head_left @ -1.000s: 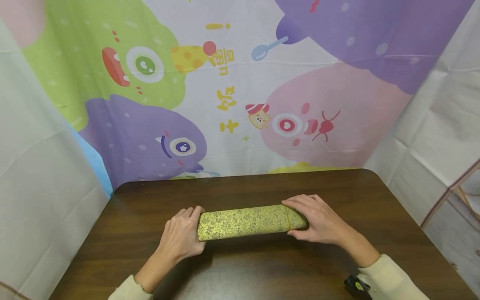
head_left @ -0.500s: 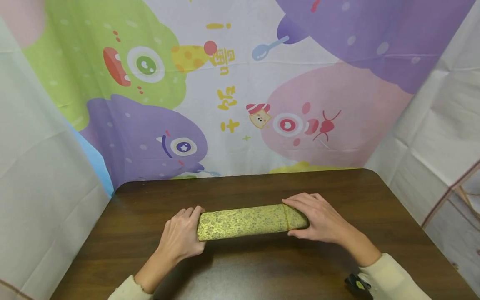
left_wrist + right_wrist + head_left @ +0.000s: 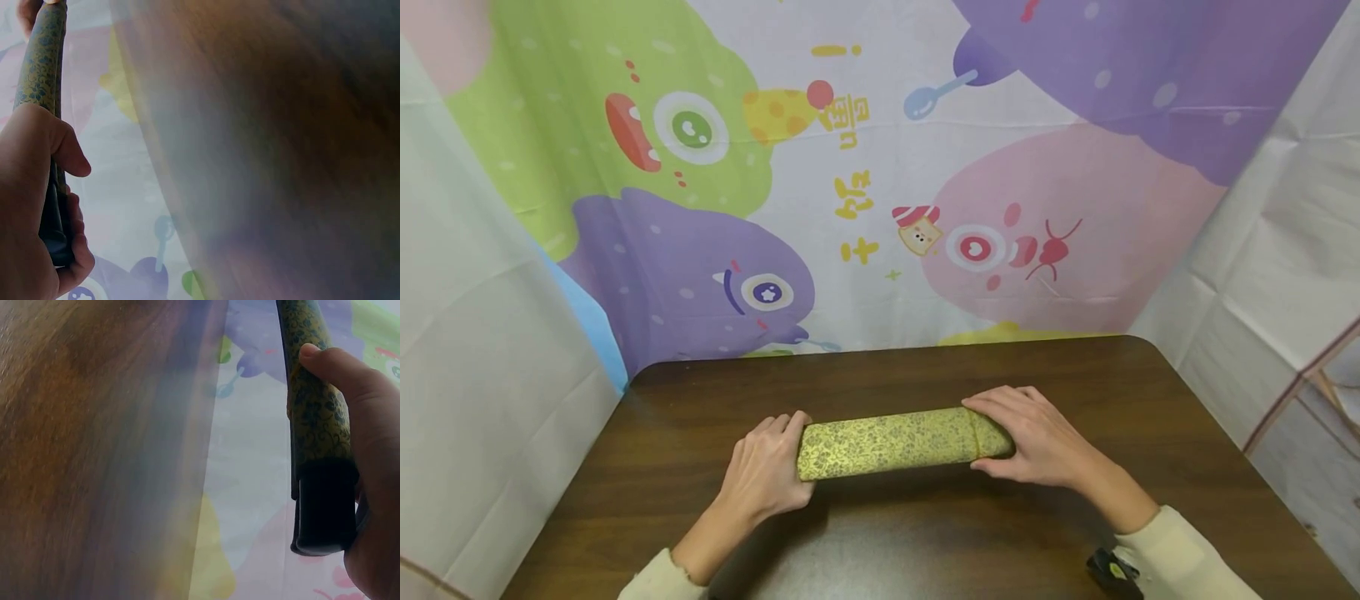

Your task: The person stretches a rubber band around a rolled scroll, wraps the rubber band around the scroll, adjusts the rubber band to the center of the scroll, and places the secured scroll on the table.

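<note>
A long, slim object with a dark floral pattern on yellow-green lies crosswise between both hands, raised over the table; I cannot tell its kind. A thin band crosses it near the right end. My left hand grips the left end, fingers curled round the far side, and a black part shows under the palm in the left wrist view. My right hand holds the other end, thumb on the near edge. The right wrist view shows a black end piece beside that palm.
The dark brown wooden table extends under both arms. A cartoon-printed curtain hangs behind its far edge, with pale cloth at the sides. A small black device sits by the right sleeve.
Almost nothing differs. Both hands keep their grip, and the right end has shifted a few pixels to the left.
</note>
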Tool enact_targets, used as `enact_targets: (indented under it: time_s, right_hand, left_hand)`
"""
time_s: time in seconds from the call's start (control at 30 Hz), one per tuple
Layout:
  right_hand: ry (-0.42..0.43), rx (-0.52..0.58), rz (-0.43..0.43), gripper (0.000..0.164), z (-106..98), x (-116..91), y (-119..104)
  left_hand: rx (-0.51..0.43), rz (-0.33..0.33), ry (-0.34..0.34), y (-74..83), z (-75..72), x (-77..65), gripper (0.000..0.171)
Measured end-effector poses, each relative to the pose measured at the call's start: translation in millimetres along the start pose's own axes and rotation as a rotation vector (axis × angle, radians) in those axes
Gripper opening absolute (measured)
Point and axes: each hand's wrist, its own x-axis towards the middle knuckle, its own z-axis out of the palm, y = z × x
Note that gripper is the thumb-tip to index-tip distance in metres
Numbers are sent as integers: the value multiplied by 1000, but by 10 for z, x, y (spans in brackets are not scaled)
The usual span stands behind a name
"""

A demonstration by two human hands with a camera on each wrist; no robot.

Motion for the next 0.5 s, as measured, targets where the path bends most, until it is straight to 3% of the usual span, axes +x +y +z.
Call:
enact_targets:
  time_s: [0.5]
  right_hand:
    - [-7, -24, -30, 77, 29, 31, -47]
  left_hand:
    - [7, 0, -5, 4, 0, -11, 66]
